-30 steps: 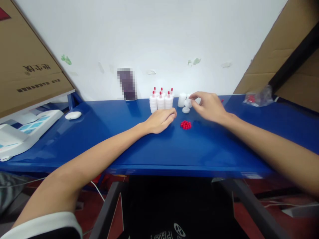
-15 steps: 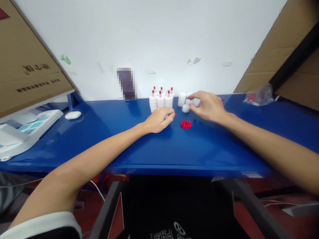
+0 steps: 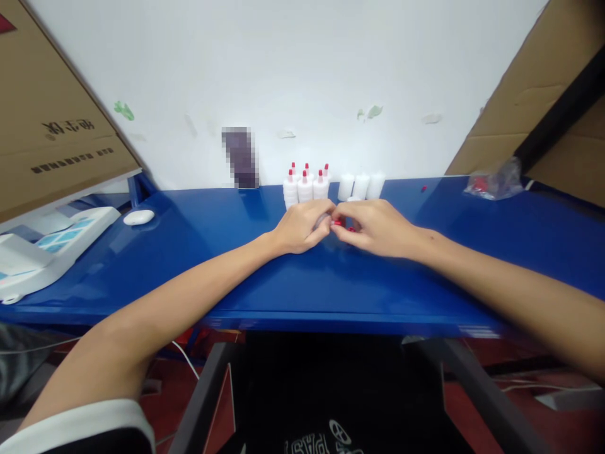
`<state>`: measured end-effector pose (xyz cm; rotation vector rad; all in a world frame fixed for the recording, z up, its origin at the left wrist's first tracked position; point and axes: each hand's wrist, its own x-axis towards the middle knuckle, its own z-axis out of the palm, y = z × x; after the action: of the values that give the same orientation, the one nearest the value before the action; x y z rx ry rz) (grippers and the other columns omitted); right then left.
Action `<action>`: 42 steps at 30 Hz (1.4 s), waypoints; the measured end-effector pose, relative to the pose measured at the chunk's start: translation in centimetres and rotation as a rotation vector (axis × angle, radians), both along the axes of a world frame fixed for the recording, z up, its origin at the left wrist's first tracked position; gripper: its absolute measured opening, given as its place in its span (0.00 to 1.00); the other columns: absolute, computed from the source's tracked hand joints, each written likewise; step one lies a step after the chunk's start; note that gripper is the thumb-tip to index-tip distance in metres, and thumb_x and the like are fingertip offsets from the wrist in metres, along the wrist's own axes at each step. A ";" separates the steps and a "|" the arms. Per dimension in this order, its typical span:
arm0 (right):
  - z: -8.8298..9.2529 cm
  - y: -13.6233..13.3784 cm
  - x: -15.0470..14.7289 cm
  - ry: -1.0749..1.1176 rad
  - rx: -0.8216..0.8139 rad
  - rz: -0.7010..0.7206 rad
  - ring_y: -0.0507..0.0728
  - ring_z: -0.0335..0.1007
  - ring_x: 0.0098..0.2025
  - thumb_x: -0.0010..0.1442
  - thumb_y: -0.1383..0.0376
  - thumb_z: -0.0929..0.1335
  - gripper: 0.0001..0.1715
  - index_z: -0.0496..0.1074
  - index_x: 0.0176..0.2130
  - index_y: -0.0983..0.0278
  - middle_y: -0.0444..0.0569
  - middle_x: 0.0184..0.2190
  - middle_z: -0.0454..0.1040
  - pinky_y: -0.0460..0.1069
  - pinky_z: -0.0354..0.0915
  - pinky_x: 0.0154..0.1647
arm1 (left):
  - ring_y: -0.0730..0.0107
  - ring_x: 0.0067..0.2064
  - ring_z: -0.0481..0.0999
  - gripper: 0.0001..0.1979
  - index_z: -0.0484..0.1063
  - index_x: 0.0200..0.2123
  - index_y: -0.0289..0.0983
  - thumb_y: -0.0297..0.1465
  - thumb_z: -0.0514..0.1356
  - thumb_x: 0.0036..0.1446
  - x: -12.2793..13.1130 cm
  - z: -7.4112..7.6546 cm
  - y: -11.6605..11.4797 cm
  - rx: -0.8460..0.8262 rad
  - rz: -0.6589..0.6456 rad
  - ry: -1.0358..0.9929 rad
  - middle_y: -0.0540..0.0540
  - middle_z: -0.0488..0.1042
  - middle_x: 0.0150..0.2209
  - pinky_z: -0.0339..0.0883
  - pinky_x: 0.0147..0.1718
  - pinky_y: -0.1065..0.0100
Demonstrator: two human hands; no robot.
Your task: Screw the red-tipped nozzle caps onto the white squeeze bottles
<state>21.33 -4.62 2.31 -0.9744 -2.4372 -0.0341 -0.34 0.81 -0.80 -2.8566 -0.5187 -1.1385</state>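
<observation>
My left hand (image 3: 301, 228) is closed around a whitish nozzle cap (image 3: 322, 221), mostly hidden by the fingers, its tip pointing right. At that tip my right hand (image 3: 380, 228) pinches a small red tip cap (image 3: 337, 222) between thumb and forefinger. Loose red tip caps (image 3: 351, 229) lie on the table, largely covered by the right hand. Behind the left hand stand several white squeeze bottles (image 3: 305, 190) with red-tipped nozzles. To their right are three white bottles (image 3: 362, 187) without nozzles, and a white piece (image 3: 353, 199) partly shows in front of them.
On the blue table (image 3: 293, 290), a white oval case (image 3: 138, 217) and a white device (image 3: 61, 243) sit at left. A pixelated dark object (image 3: 243, 157) leans on the wall. A single red cap (image 3: 424, 188) and a clear plastic bag (image 3: 494, 184) lie at right.
My right hand has moved left and down from beside the white bottles to the tip of the nozzle cap, closing its fingers there. My left hand has stayed in place.
</observation>
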 end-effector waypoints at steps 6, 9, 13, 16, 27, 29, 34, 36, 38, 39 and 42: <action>0.3 0.6 0.6 -0.007 -0.063 0.104 0.56 0.68 0.30 0.74 0.55 0.61 0.20 0.70 0.35 0.62 0.48 0.29 0.76 0.51 0.58 0.34 | 0.67 0.32 0.72 0.15 0.65 0.33 0.39 0.34 0.44 0.70 0.3 0.2 0.0 -0.006 0.015 0.051 0.46 0.74 0.30 0.65 0.33 0.65; 0.9 0.5 0.5 -0.007 -0.159 0.146 0.56 0.68 0.29 0.75 0.53 0.60 0.22 0.69 0.33 0.61 0.47 0.27 0.75 0.51 0.58 0.34 | 0.68 0.29 0.70 0.15 0.62 0.31 0.40 0.34 0.44 0.70 0.4 0.3 -0.2 -0.044 0.033 0.095 0.47 0.72 0.28 0.63 0.31 0.66; 1.8 0.3 0.4 -0.004 -0.342 0.169 0.55 0.68 0.29 0.74 0.49 0.60 0.24 0.69 0.34 0.60 0.45 0.27 0.74 0.51 0.60 0.35 | 0.69 0.27 0.68 0.14 0.62 0.30 0.40 0.32 0.45 0.68 0.4 0.2 -0.3 0.003 0.044 0.108 0.48 0.71 0.27 0.62 0.29 0.65; 2.1 0.4 1.0 0.021 -0.413 0.138 0.54 0.63 0.27 0.74 0.46 0.58 0.28 0.65 0.30 0.60 0.43 0.24 0.68 0.51 0.59 0.34 | 0.68 0.28 0.69 0.11 0.64 0.30 0.40 0.29 0.46 0.65 0.4 0.1 -0.2 0.121 0.007 0.104 0.48 0.72 0.27 0.62 0.29 0.66; 1.8 2.9 3.6 -0.268 -0.369 -0.248 0.55 0.62 0.25 0.65 0.60 0.61 0.20 0.59 0.22 0.60 0.45 0.21 0.66 0.54 0.55 0.31 | 0.67 0.33 0.75 0.13 0.70 0.34 0.38 0.30 0.47 0.64 0.4 0.0 -0.2 0.021 0.038 0.188 0.45 0.79 0.33 0.65 0.33 0.66; 1.6 3.0 3.6 -0.288 -0.407 -0.284 0.55 0.63 0.25 0.64 0.60 0.62 0.19 0.61 0.22 0.60 0.46 0.22 0.69 0.54 0.57 0.31 | 0.66 0.33 0.75 0.13 0.70 0.33 0.38 0.30 0.47 0.64 0.4 0.1 -0.2 0.008 0.028 0.191 0.45 0.79 0.33 0.66 0.33 0.65; 1.2 3.3 3.7 -0.316 -0.493 -0.289 0.56 0.66 0.25 0.66 0.58 0.63 0.21 0.65 0.22 0.60 0.47 0.23 0.72 0.53 0.59 0.31 | 0.67 0.31 0.74 0.13 0.70 0.32 0.38 0.30 0.48 0.63 0.5 0.3 -0.4 -0.017 0.024 0.202 0.46 0.78 0.31 0.64 0.32 0.65; 1.1 3.4 3.8 -0.326 -0.504 -0.283 0.56 0.67 0.26 0.67 0.56 0.62 0.23 0.66 0.23 0.60 0.48 0.23 0.72 0.54 0.60 0.32 | 0.67 0.31 0.74 0.13 0.70 0.32 0.38 0.31 0.48 0.64 0.5 0.3 -0.4 -0.018 0.023 0.205 0.46 0.78 0.31 0.64 0.32 0.65; 1.1 3.4 3.9 -0.328 -0.495 -0.281 0.56 0.67 0.25 0.68 0.55 0.62 0.24 0.65 0.22 0.60 0.48 0.23 0.72 0.54 0.60 0.31 | 0.67 0.31 0.74 0.13 0.70 0.32 0.38 0.31 0.48 0.64 0.5 0.4 -0.4 -0.017 0.024 0.211 0.46 0.77 0.31 0.64 0.32 0.65; 1.0 3.4 3.9 -0.328 -0.489 -0.282 0.56 0.67 0.25 0.68 0.55 0.61 0.25 0.65 0.22 0.60 0.48 0.23 0.72 0.54 0.59 0.31 | 0.67 0.31 0.73 0.13 0.70 0.32 0.38 0.31 0.48 0.64 0.5 0.4 -0.4 -0.018 0.024 0.215 0.46 0.77 0.30 0.64 0.32 0.65; 1.0 3.4 3.9 -0.326 -0.465 -0.291 0.56 0.66 0.26 0.68 0.55 0.61 0.24 0.64 0.23 0.60 0.48 0.23 0.71 0.54 0.58 0.31 | 0.67 0.31 0.73 0.13 0.70 0.32 0.38 0.31 0.48 0.64 0.5 0.4 -0.3 -0.028 0.022 0.223 0.46 0.77 0.30 0.63 0.32 0.65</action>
<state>25.22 -1.26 3.36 -1.6358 -2.6289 0.3082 0.12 0.46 -0.42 -2.9423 -0.5550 -0.8009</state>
